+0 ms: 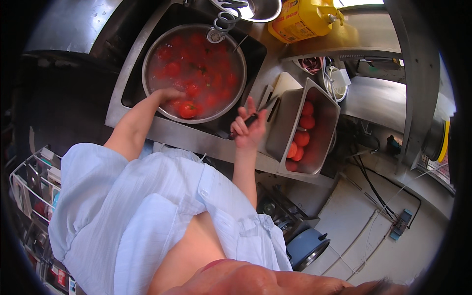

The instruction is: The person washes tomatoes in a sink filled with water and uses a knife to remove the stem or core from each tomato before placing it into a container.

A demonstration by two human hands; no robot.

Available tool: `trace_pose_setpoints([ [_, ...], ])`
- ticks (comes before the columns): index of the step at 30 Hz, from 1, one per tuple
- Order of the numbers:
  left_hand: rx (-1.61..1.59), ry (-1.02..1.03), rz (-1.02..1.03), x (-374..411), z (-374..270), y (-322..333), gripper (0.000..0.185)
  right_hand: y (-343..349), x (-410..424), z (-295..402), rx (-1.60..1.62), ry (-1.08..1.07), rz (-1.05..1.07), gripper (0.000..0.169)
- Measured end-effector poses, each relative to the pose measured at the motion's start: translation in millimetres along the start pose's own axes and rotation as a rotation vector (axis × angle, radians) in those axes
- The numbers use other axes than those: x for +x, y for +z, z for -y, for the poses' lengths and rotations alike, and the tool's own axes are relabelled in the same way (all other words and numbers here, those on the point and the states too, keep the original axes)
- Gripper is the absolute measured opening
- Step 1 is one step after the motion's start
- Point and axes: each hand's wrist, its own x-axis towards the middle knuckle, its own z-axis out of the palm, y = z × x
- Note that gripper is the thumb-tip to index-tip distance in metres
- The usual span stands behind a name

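My left hand (172, 94) reaches over the near-left rim of a round steel basin (147, 66). Its fingers dip into cloudy water beside a red tomato (192, 89), so their grip is hidden. Many more tomatoes float or lie under the water, and one with a green stem end (187, 109) shows at the near side. Right of the basin, my right hand (247, 127) holds a black-handled knife (251, 119), its blade pointing up and away to the right. A deep steel pan (282, 136) with several red tomatoes (302, 138) stands just beyond that hand.
The basin sits in a dark sink (132, 86) with a steel rim. A coiled spray hose (223, 22) hangs over its far edge. A white cutting board (285, 86) leans behind the pan. A yellow jug (302, 20) and a steel bowl (271, 9) stand at the back.
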Motion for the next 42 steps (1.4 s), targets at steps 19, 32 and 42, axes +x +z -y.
trace_pose_setpoints([
  [19, -0.642, 0.670, -0.066, -96.9, -69.1, 65.7, 0.035, -5.8, 71.8, -77.0, -1.512, -0.249, -0.207, 0.036],
  [32, -0.580, 0.554, -0.292, -103.7, -65.7, 64.9, 0.032, 33.4, 55.4, -68.1, -1.895, -0.531, 0.139, 0.025],
  [42, -0.532, 0.449, -0.495, -98.3, -68.1, 60.9, 0.033, 9.4, 66.3, -63.5, -1.784, -0.516, -0.045, 0.020],
])
